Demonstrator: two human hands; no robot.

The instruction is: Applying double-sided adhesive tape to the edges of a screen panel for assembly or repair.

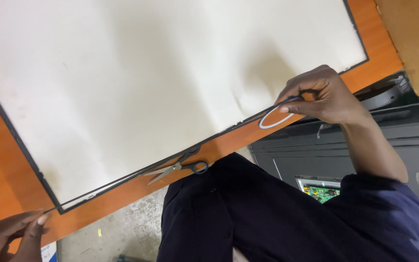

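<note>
A large white sheet (161, 82) with a thin black border lies on an orange table (6, 179). My right hand (318, 94) is at the sheet's near right edge, fingers closed on a roll of grey tape (276, 119) whose loop hangs just off the black border. My left hand (10, 235) is at the lower left, thumb and fingers pinched together at the sheet's near corner, on the end of a thin dark strip. A pair of scissors (179, 167) with black handles lies shut on the table edge between my hands.
My dark blue trousers (248, 213) and sleeve fill the lower middle. A black device casing (403, 140) with an exposed green circuit board (322, 190) sits on the floor at right. A brown board (413, 39) is at the top right.
</note>
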